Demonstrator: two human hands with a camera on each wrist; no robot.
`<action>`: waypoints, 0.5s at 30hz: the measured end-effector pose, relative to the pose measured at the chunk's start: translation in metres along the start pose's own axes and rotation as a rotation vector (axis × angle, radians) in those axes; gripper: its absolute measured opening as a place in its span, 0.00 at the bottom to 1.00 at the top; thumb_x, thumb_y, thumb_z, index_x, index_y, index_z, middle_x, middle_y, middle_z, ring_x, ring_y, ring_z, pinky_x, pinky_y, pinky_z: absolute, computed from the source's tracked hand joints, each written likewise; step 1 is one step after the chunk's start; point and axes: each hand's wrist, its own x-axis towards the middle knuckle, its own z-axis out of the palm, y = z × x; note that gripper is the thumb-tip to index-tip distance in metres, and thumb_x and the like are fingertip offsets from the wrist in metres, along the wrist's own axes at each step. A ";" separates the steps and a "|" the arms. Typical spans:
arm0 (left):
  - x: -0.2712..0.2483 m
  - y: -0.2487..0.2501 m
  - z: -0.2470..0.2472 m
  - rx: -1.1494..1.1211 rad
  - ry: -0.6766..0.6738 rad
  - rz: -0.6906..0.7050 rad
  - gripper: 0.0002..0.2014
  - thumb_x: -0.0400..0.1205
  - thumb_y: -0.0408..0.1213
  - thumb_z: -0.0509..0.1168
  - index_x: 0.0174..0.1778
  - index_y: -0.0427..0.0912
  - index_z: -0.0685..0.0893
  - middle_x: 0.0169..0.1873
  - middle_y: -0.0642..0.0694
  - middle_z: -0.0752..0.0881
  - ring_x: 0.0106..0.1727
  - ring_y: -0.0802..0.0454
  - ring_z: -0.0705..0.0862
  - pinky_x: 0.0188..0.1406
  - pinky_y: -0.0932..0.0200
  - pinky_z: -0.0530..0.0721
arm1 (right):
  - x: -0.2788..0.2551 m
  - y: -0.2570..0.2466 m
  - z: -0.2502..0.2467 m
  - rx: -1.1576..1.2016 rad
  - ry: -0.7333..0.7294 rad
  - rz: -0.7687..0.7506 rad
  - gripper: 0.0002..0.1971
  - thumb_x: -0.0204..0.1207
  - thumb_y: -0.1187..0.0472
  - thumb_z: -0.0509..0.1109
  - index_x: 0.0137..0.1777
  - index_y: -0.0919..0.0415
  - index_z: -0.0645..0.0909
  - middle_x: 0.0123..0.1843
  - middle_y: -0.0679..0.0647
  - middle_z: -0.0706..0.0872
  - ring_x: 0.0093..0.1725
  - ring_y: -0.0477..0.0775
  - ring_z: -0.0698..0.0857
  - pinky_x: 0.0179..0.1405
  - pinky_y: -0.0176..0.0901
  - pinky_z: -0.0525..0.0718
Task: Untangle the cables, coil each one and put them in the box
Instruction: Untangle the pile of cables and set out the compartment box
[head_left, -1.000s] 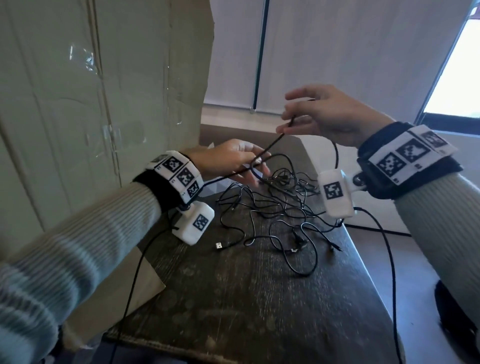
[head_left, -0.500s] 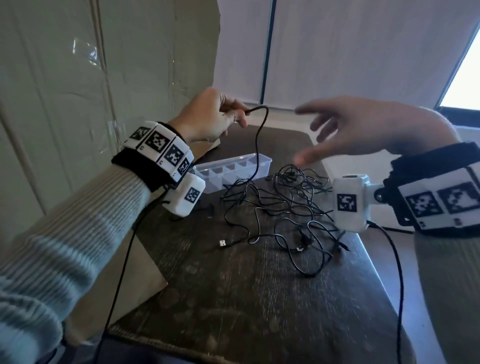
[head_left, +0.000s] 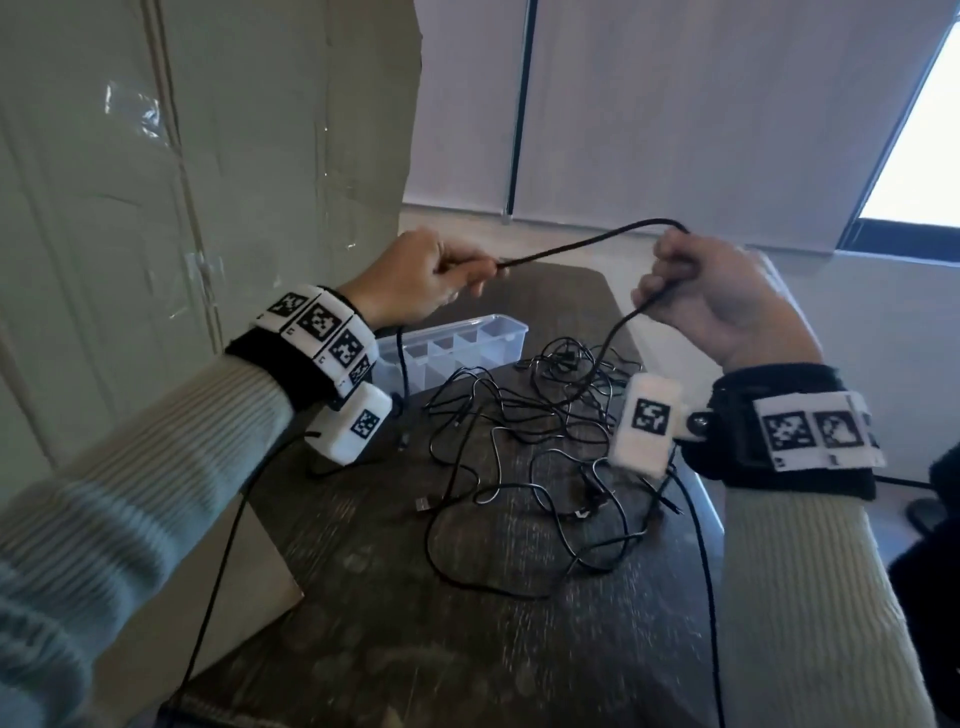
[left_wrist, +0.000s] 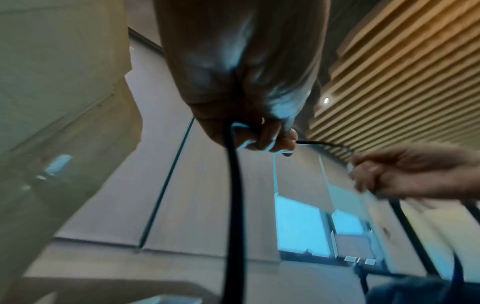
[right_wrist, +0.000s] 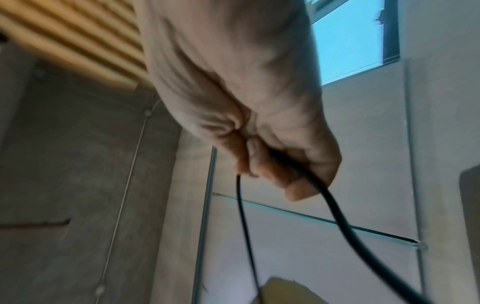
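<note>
Both hands are raised above the dark wooden table (head_left: 467, 649). The left hand (head_left: 415, 280) is curled into a loose fist, pinching a black cable (head_left: 582, 244) between thumb and fingertips; the left wrist view shows the same cable (left_wrist: 233, 195) running through the closed fingers and dropping straight down below that hand. The right hand (head_left: 711, 296) is also closed around this cable, fingers wrapped over it, and the right wrist view confirms the cord (right_wrist: 335, 207) leaving the fist in two strands. Between the two hands the cable arches upward in a shallow bow. From the right hand it falls toward the table and joins a tangle of thin black cables (head_left: 530, 457) spread across the table's middle, several plugs showing among the loops. At the table's far left edge, just beyond the tangle, sits a clear plastic box (head_left: 498, 332) with divided compartments. A tall cardboard sheet (head_left: 182, 208) stands along the table's left side.
</note>
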 end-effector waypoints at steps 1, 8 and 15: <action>-0.003 -0.010 0.000 0.067 -0.043 -0.038 0.09 0.84 0.39 0.64 0.54 0.45 0.89 0.33 0.46 0.87 0.21 0.57 0.70 0.19 0.66 0.67 | 0.000 -0.004 -0.010 0.106 0.059 0.016 0.14 0.84 0.66 0.57 0.35 0.58 0.71 0.16 0.47 0.67 0.23 0.48 0.71 0.34 0.40 0.79; -0.007 -0.046 0.001 0.322 -0.064 -0.219 0.09 0.84 0.41 0.63 0.49 0.51 0.90 0.32 0.58 0.86 0.22 0.62 0.76 0.25 0.71 0.70 | 0.005 0.008 -0.029 -0.522 0.275 0.026 0.08 0.83 0.62 0.59 0.52 0.65 0.77 0.43 0.58 0.81 0.42 0.54 0.81 0.51 0.50 0.77; 0.023 0.016 0.016 0.311 -0.064 0.026 0.07 0.80 0.40 0.70 0.48 0.43 0.91 0.30 0.58 0.86 0.22 0.75 0.78 0.24 0.81 0.68 | -0.002 0.023 0.011 -0.988 -0.113 -0.244 0.20 0.84 0.49 0.62 0.70 0.59 0.79 0.72 0.59 0.80 0.70 0.57 0.79 0.73 0.57 0.73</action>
